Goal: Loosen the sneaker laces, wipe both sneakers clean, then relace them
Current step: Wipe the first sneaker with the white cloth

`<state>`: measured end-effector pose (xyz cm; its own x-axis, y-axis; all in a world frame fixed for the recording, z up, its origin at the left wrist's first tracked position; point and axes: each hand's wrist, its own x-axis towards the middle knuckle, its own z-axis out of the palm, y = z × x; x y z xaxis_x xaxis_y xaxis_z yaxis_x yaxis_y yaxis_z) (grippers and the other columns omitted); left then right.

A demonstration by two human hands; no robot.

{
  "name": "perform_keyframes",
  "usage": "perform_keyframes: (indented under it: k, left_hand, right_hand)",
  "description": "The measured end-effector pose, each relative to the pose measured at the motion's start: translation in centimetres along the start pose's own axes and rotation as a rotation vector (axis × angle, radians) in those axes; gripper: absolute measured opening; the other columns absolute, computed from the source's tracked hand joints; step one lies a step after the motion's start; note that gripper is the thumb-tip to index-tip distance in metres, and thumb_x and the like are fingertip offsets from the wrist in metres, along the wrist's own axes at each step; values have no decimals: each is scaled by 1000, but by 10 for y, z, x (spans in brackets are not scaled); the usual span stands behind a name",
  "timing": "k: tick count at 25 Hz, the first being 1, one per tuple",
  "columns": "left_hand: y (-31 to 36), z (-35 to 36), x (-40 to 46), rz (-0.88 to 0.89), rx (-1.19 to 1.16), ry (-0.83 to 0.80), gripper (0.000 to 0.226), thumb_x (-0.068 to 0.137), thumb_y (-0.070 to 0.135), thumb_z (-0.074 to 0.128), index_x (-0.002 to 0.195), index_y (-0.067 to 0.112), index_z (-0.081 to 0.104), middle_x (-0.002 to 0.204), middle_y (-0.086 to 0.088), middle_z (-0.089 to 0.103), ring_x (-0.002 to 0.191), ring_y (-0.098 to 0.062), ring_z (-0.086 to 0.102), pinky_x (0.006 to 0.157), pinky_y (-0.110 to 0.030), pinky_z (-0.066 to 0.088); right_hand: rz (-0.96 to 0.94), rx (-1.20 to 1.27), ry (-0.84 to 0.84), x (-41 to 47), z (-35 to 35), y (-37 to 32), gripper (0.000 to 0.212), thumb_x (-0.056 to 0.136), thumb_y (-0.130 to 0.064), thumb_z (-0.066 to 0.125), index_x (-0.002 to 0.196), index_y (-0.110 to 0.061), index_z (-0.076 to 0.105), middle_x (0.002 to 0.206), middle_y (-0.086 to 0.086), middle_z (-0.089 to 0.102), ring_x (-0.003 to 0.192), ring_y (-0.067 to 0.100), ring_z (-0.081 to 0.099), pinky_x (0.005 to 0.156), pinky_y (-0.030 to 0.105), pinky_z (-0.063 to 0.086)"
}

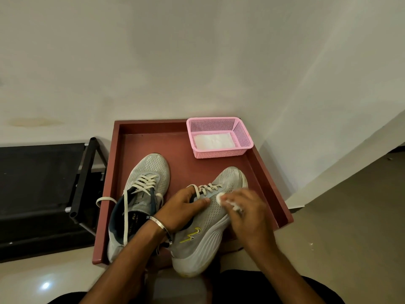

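Blurred right hand (247, 210) half hides what looks like a white wipe (220, 197) it pinches against the right sneaker (210, 218), whose collar the left hand (183, 208) grips.

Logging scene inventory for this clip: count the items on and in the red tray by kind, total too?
Grey sneakers: 2, left one, right one gripped by the left hand
Pink mesh basket: 1
White wipe stack in the basket: 1
White wipe in the right hand: 1
Total: 5, on the red tray
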<state>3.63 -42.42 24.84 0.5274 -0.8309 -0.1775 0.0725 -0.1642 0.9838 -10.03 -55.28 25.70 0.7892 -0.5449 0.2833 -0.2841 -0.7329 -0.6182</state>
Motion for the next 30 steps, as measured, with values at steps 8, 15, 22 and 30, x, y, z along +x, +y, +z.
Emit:
perform_keyframes:
  k: [8, 15, 22, 30]
  left_hand:
    - [-5, -2, 4, -30, 30, 66, 65, 76, 54, 58, 99, -7, 58, 88, -12, 63, 84, -20, 56, 91, -58, 46]
    - [-6, -2, 6, -25, 58, 94, 50, 78, 47, 55, 89, -1, 57, 82, -6, 60, 80, -17, 53, 84, -52, 47]
    - [-4, -1, 7, -27, 93, 104, 25, 83, 39, 52, 73, 16, 52, 71, 7, 54, 69, -10, 48, 73, -38, 42]
    - [-6, -3, 8, -27, 134, 165, 25, 90, 34, 54, 73, 17, 55, 65, 13, 56, 66, -9, 49, 72, -39, 45]
  right_hand:
    - [-55, -3, 26, 10, 9, -6, 11, 89, -12, 68, 97, -16, 75, 94, -3, 64, 88, 13, 59, 72, 24, 51]
    - [-20, -98, 108, 15, 6, -3, 10, 87, -13, 69, 96, -15, 75, 92, -2, 64, 85, 16, 57, 67, 9, 36]
    - [-13, -176, 164, 24, 0, 3, 12, 89, -19, 67, 97, -17, 75, 94, -3, 67, 89, 19, 57, 67, 25, 42]
    - [-148, -133, 116, 12, 8, -8, 13, 89, -27, 63, 95, -22, 73, 94, -8, 67, 88, 13, 54, 69, 37, 50]
